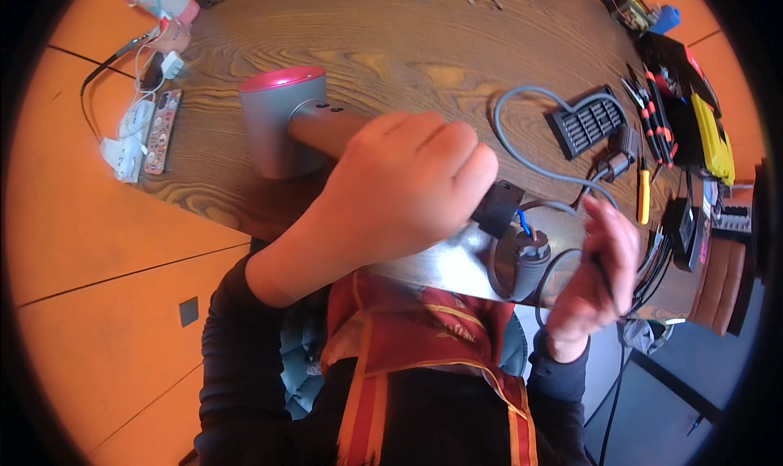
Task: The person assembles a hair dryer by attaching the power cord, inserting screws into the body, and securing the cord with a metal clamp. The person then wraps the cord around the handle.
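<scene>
My left hand (404, 180) is wrapped round the handle of a grey hair dryer (277, 131) with a pink rim, its head lying to the left. A black block-shaped end piece (499, 207) sticks out past my fist. Short blue and brown wires (524, 221) run from it into a dark grey ribbed cylindrical piece (532, 260), which hangs at the table's near edge. Beside that piece, my right hand (599, 266) is raised with its fingers apart, somewhat blurred. Grey cable (563, 209) loops around close to it.
A black slotted part (587, 123) and a dark plug (621, 149) lie right of centre. Farther right are red-black tools (655, 115), a yellow screwdriver (644, 195) and a yellow-black case (711, 139). A white power strip (134, 139) with cords sits at the left edge.
</scene>
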`<state>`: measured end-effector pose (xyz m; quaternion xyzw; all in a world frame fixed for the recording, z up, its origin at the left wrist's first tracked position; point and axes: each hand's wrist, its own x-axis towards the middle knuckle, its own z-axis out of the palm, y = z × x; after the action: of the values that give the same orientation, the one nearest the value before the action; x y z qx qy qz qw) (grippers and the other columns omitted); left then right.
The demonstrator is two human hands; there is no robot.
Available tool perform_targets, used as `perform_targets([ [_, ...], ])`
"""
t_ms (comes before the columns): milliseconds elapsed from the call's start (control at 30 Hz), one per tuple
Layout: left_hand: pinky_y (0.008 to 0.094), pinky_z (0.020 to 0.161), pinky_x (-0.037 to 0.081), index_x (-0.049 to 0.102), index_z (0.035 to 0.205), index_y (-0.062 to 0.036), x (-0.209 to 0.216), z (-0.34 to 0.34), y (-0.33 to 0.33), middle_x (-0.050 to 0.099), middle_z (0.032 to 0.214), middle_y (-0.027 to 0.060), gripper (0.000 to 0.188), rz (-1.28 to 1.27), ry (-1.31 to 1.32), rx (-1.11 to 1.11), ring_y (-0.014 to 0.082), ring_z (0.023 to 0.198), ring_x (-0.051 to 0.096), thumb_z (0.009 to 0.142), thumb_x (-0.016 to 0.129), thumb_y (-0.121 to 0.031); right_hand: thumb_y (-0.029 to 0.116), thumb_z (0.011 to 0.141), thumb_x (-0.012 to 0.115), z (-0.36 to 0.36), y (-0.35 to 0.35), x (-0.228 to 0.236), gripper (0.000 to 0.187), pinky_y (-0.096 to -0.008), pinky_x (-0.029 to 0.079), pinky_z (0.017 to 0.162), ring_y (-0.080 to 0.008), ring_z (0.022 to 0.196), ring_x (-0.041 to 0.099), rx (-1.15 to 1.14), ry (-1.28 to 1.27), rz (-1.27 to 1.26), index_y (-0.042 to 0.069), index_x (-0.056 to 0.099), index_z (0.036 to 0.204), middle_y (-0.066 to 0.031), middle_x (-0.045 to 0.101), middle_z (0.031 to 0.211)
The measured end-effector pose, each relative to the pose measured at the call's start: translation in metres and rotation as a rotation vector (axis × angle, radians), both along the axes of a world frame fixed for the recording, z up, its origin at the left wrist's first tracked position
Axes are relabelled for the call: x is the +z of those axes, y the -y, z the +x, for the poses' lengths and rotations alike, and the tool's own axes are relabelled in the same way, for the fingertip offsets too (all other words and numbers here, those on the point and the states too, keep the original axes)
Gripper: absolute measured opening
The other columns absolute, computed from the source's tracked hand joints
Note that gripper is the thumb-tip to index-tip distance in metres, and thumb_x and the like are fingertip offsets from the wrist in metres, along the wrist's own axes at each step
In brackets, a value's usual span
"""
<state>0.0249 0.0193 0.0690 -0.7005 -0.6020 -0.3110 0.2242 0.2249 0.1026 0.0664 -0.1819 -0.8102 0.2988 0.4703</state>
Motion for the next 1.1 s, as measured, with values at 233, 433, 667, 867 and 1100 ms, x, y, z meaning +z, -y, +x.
perform_targets([
  [233,0.0302,0.050,0.043,0.056,0.069,-0.0031,0.023,-0.018,0.013,0.054,0.064,0.0066,0.033,0.179,0.142,-0.118,0.0238,0.056,0.055,0.061,0.080,-0.025,0.079,0.073,0.046,0.002,0.003,-0.015,0.083,-0.0241,0.034,0.062,-0.0126,0.075,0.045,-0.169,-0.143,-0.347,0.003,0.043,0.106,-0.0063,0.051,0.086],
  [433,0.0315,0.055,0.047,0.057,0.069,-0.0027,0.028,-0.022,0.016,0.055,0.064,0.0069,0.035,0.244,0.186,-0.133,0.0242,0.057,0.057,0.061,0.081,-0.026,0.045,0.097,0.036,0.008,0.005,-0.013,0.039,-0.0213,0.030,0.055,-0.0081,0.062,0.039,-0.070,-0.045,-0.391,0.007,0.041,0.092,-0.0042,0.048,0.075],
  [667,0.0334,0.060,0.051,0.059,0.072,-0.0049,-0.004,-0.003,0.011,0.057,0.069,0.0056,0.033,0.251,-0.032,-0.206,0.0223,0.061,0.058,0.068,0.076,-0.033,0.014,0.098,0.039,0.012,0.002,-0.011,0.027,-0.0207,0.032,0.043,-0.0051,0.045,0.045,-0.132,0.251,-0.299,0.001,0.056,0.081,-0.0004,0.049,0.057],
  [867,0.0319,0.062,0.047,0.055,0.075,-0.0059,-0.042,0.006,0.015,0.052,0.071,0.0047,0.026,0.285,-0.158,-0.303,0.0197,0.064,0.053,0.076,0.068,-0.028,0.008,0.097,0.041,0.008,-0.009,-0.021,0.019,-0.0250,0.044,0.059,-0.0126,0.062,0.053,-0.150,0.452,-0.435,-0.001,0.057,0.099,-0.0081,0.061,0.080],
  [1100,0.0320,0.059,0.047,0.055,0.075,-0.0063,-0.051,-0.002,0.017,0.051,0.073,0.0053,0.024,0.321,-0.185,-0.355,0.0201,0.067,0.052,0.075,0.068,-0.026,-0.006,0.086,0.050,-0.017,-0.016,-0.010,0.036,-0.0312,0.047,0.070,-0.0234,0.075,0.059,-0.069,0.465,-0.155,0.002,0.053,0.121,-0.0168,0.060,0.093],
])
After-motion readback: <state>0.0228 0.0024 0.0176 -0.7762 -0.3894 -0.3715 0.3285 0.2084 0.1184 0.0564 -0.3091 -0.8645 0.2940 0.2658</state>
